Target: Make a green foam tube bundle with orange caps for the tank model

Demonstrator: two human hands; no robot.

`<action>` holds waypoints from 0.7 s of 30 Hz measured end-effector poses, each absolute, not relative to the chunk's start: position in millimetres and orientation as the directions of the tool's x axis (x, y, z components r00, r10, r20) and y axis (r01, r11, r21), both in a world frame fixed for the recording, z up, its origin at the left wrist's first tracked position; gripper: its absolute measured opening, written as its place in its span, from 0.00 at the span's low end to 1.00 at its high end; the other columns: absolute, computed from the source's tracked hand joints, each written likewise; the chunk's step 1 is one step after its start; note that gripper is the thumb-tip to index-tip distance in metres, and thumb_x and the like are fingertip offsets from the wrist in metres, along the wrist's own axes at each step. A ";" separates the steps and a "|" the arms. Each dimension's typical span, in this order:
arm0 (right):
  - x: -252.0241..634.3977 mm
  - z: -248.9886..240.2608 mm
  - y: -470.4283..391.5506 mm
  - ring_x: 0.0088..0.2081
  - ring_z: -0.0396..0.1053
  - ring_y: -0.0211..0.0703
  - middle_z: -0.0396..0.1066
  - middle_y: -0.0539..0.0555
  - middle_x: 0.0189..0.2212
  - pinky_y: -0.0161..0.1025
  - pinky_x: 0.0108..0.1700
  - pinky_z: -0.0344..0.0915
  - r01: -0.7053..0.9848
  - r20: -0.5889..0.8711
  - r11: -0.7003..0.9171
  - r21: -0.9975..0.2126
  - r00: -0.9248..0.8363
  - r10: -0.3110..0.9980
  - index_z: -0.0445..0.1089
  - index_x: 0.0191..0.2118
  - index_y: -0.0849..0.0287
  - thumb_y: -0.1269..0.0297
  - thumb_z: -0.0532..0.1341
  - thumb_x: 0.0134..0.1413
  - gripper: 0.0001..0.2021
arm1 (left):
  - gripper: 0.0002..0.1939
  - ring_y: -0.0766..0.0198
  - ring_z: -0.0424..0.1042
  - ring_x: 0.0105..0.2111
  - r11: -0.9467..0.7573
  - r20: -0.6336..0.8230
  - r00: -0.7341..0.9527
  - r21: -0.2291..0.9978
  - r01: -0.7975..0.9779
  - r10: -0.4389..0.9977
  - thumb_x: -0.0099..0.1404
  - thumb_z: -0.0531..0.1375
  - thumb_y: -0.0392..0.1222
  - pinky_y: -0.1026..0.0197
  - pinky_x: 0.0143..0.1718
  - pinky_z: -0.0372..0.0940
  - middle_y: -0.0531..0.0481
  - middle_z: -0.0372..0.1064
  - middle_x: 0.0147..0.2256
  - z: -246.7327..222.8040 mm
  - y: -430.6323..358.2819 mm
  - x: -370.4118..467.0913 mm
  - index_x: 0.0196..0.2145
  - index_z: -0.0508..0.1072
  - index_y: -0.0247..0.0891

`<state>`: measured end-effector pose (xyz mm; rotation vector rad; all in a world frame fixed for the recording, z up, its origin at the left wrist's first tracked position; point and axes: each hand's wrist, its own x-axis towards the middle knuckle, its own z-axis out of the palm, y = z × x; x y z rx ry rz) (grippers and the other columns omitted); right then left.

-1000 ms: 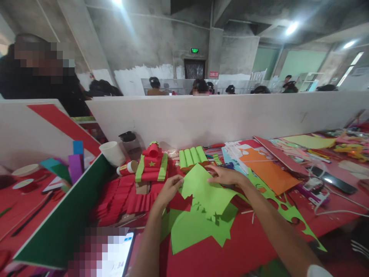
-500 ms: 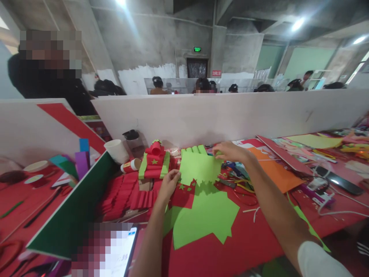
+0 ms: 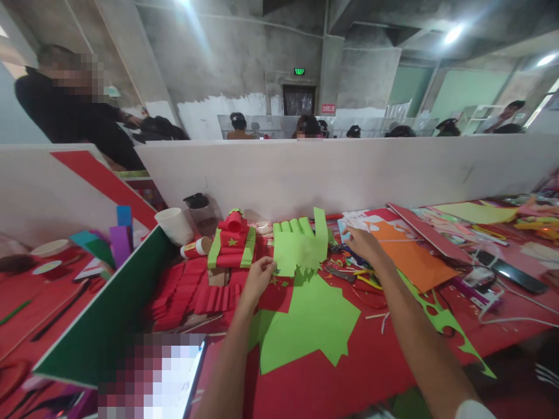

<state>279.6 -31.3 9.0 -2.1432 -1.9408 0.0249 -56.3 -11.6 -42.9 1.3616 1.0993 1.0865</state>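
My left hand (image 3: 261, 278) pinches the left edge of a light-green sheet (image 3: 290, 253) held above the table. Its right part stands up as a bent strip, and its lower edge is jagged. Under it lie a red piece with small green stars (image 3: 279, 299) and a larger green sheet (image 3: 310, 326) with angular cut edges. My right hand (image 3: 363, 243) is off the sheet, fingers reaching down over cluttered tools, with nothing visible in them. Pliers (image 3: 340, 273) with yellow handles (image 3: 369, 280) lie just below it. Green paper rolls (image 3: 294, 226) sit behind the held sheet.
A red-and-green tank-like model (image 3: 233, 241) stands left, beside red folded strips (image 3: 186, 291). A green board (image 3: 109, 308) slants up further left, with a phone (image 3: 174, 378) in front. Orange sheets (image 3: 414, 262) lie right. A white partition (image 3: 283, 174) runs behind; people sit beyond it.
My right hand has let go of the green sheet's upper right corner and moved right over the tools. The sheet's right part now stands up bent. My left hand keeps its pinch.
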 end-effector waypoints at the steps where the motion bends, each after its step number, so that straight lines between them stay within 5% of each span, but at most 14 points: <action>1: 287.3 3.8 -38.1 0.41 0.71 0.48 0.75 0.57 0.40 0.37 0.39 0.60 0.977 0.100 -0.101 -0.190 0.121 0.988 0.69 0.52 0.55 0.62 0.59 0.59 0.15 | 0.17 0.72 0.59 0.18 -0.059 0.048 0.166 0.996 0.061 0.985 0.50 0.63 0.53 0.68 0.21 0.56 0.58 0.61 0.21 -43.0 -11.5 -56.1 0.29 0.69 0.36; 9: 295.5 -11.1 -62.8 0.42 0.72 0.49 0.74 0.58 0.44 0.36 0.36 0.59 0.977 -0.010 -0.091 -0.192 0.091 0.996 0.69 0.52 0.55 0.59 0.61 0.56 0.18 | 0.15 0.71 0.59 0.17 -0.090 0.083 0.109 0.994 0.060 0.991 0.51 0.63 0.51 0.68 0.20 0.56 0.59 0.60 0.19 -43.1 -10.7 -55.6 0.29 0.69 0.36; 13: 280.3 -5.1 -72.0 0.40 0.73 0.49 0.76 0.54 0.41 0.35 0.34 0.58 0.979 -0.215 -0.015 -0.204 -0.030 0.976 0.69 0.50 0.51 0.59 0.65 0.50 0.20 | 0.14 0.71 0.60 0.18 -0.089 0.082 0.104 0.994 0.066 0.991 0.53 0.63 0.49 0.68 0.21 0.59 0.57 0.62 0.21 -43.8 -11.3 -55.0 0.30 0.70 0.36; 17: 262.8 -4.5 -84.8 0.42 0.74 0.51 0.76 0.55 0.43 0.36 0.34 0.58 0.999 -0.326 -0.009 -0.039 -0.004 0.945 0.72 0.47 0.51 0.69 0.66 0.45 0.19 | 0.15 0.72 0.61 0.18 -0.063 0.058 0.114 0.997 0.041 0.992 0.52 0.64 0.51 0.68 0.21 0.60 0.57 0.62 0.22 -47.4 -9.6 -53.1 0.30 0.69 0.36; 21: 249.5 -7.0 -95.3 0.44 0.74 0.57 0.73 0.63 0.47 0.40 0.34 0.59 0.995 -0.304 -0.067 0.069 0.085 0.949 0.68 0.55 0.51 0.71 0.62 0.48 0.26 | 0.16 0.72 0.62 0.19 -0.052 0.051 0.131 0.999 0.004 0.990 0.52 0.65 0.52 0.68 0.23 0.62 0.57 0.62 0.22 -50.3 -7.8 -51.2 0.29 0.68 0.36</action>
